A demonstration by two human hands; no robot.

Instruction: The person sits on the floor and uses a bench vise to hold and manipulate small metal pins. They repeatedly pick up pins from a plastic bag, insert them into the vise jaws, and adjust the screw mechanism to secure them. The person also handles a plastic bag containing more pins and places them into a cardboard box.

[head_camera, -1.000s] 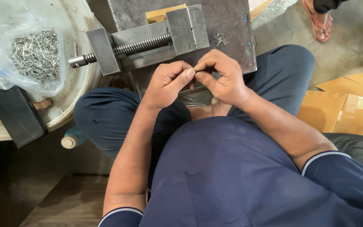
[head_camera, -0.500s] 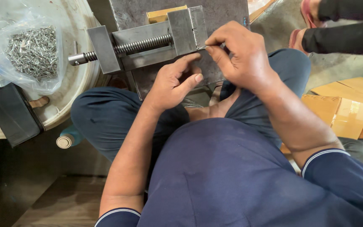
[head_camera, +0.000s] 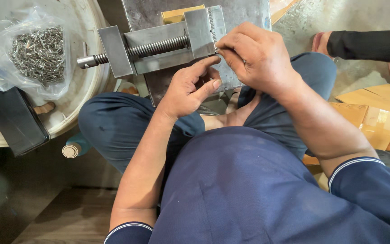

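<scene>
At the vise, both my hands are up close. Right hand sits at the far jaw block, fingers pinched tight on a small thin metal piece pressed against the row of fine pieces standing along the jaw's edge; the piece is mostly hidden by my fingertips, so I cannot tell its shape. Left hand is just below and beside it, half curled, thumb out, fingertips near the vise body; whether it has hold of anything I cannot tell.

Vise lies on a grey steel plate, screw thread showing between its two blocks, handle end pointing left. Yellow block sits behind the vise.

Left of the vise: pale round tub with a clear bag of small metal pins resting on it. Black flat case leans at the tub's near rim.

Right side: cardboard pieces on the floor, and another person's dark sleeve at the upper edge, well apart from my hands.
</scene>
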